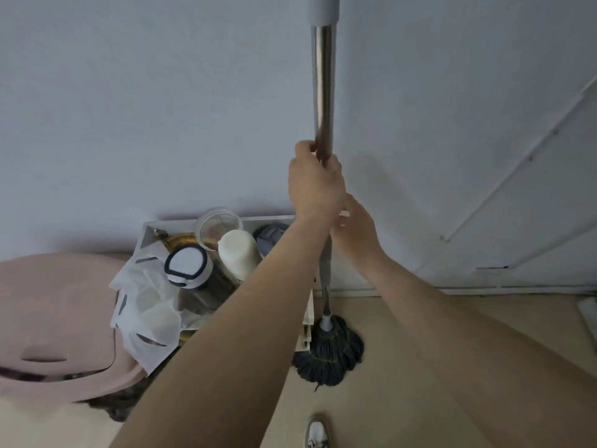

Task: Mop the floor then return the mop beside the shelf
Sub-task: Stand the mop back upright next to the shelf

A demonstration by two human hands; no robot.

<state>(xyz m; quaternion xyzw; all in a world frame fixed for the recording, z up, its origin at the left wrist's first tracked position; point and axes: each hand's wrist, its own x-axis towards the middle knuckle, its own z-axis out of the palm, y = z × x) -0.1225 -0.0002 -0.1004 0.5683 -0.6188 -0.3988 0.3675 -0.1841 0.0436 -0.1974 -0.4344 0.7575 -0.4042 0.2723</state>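
Note:
The mop stands upright against the wall, its steel handle (323, 85) rising to a white grip at the top of the view. Its dark stringy head (329, 350) rests on the beige floor, touching the right side of the low white shelf (151, 227). My left hand (315, 182) is wrapped around the handle at mid-height. Just below it, my right hand (357, 227) grips the handle from the right side. Both forearms reach up from the bottom of the view.
The shelf holds jars, a white bottle (237, 253), a clear container and a crumpled plastic bag (145, 312). A pink bin lid (58, 321) sits left of it. A door (533, 189) fills the right. My shoe (316, 433) shows on the floor below.

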